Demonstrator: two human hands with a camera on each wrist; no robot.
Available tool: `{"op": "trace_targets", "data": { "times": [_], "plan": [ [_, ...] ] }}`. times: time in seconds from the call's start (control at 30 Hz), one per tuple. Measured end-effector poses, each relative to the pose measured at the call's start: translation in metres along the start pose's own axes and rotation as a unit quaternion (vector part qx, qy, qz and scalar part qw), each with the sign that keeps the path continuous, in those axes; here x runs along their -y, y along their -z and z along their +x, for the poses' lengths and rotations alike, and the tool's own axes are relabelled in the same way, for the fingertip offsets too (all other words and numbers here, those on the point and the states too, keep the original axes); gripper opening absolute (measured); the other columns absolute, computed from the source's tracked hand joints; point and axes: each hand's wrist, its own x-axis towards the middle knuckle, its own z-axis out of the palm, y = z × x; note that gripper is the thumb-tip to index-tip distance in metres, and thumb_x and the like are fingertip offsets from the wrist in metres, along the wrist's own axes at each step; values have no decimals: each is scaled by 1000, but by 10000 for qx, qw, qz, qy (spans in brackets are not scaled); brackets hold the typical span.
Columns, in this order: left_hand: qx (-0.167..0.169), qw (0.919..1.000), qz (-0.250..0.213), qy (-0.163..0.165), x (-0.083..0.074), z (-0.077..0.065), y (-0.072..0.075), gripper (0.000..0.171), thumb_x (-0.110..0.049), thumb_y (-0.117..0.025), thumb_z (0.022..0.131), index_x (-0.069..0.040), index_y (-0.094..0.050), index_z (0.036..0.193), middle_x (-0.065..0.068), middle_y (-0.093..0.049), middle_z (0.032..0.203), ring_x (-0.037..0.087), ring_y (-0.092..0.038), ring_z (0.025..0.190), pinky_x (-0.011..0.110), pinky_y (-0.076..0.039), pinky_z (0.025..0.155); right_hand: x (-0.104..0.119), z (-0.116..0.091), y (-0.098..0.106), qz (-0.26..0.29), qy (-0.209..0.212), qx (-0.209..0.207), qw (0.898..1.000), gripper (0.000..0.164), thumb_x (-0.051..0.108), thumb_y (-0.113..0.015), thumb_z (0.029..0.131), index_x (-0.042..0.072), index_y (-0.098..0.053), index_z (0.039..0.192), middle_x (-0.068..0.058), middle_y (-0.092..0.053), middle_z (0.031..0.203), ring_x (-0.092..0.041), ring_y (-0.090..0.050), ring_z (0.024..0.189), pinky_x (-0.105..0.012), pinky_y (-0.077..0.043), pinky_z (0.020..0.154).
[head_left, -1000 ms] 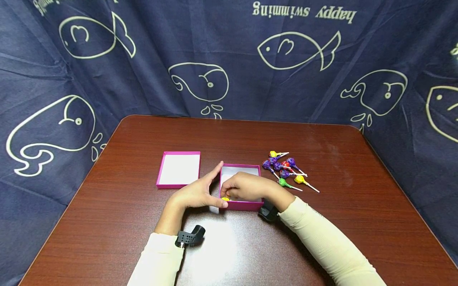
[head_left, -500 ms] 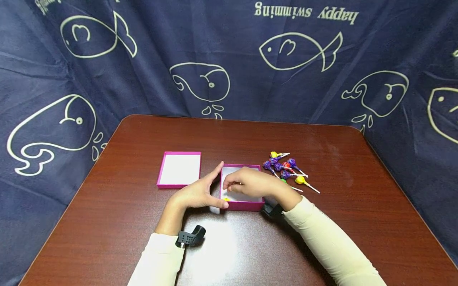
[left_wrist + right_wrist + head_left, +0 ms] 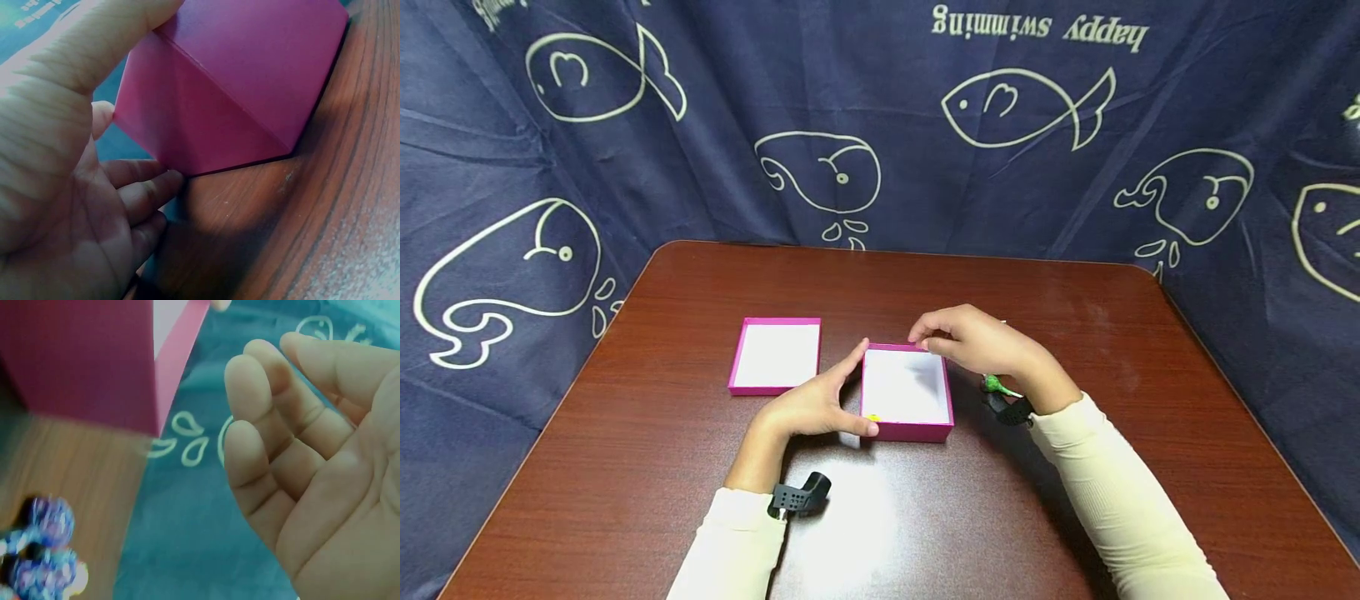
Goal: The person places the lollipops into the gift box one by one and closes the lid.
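A square pink box (image 3: 904, 387) with a white inside stands on the table. A yellow-wrapped lollipop (image 3: 874, 417) shows a little in its near left corner. My left hand (image 3: 816, 404) grips the box at its left side, thumb on the front wall and index finger reaching to the far corner; the left wrist view shows thumb and fingertips against the pink walls. My right hand (image 3: 977, 340) hovers over the box's far right edge, fingers bent loosely and holding nothing. Below it lies a green lollipop (image 3: 992, 383); purple lollipops (image 3: 53, 522) show in the right wrist view.
A shallow pink lid (image 3: 777, 357), white inside, lies left of the box. The right hand and forearm hide most of the lollipop pile. Behind the brown table (image 3: 880, 292) hangs a dark blue cloth (image 3: 895, 83) with fish drawings.
My right hand has come up out of the box and moved right and away from me, leaving the yellow lollipop in the near left corner. My left hand has stayed on the box.
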Motion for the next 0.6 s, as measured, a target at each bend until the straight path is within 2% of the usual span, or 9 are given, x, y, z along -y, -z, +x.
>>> {"op": "trace_targets", "data": {
  "times": [0.2,0.4,0.6],
  "plan": [
    [-12,10000,-54,-9,1,0,-1,123,-36,-88,74,-18,-4,161,1,-10,165,15,-18,147,41,-17,118,-26,-5,12,368,-648,-85,9972,17,2,-58,97,8,-70,108,-9,-72,100,-18,-66,89,-38,-53,80],
    [-27,10000,-90,-16,1,-1,-1,123,-36,-88,74,-18,-4,161,1,-11,165,16,-18,147,42,-17,119,-53,-5,13,254,-1112,-77,9934,17,3,-58,97,2,-68,111,-11,-72,102,-16,-65,90,-40,-50,84],
    [-22,10000,-40,-16,0,-1,-1,122,-36,-88,74,-18,-4,161,1,-10,165,15,-18,147,41,-17,119,-61,-6,9,7,-1295,-35,9916,17,4,-59,96,0,-68,110,-10,-71,101,-19,-62,90,-42,-49,83]
  ]
}}
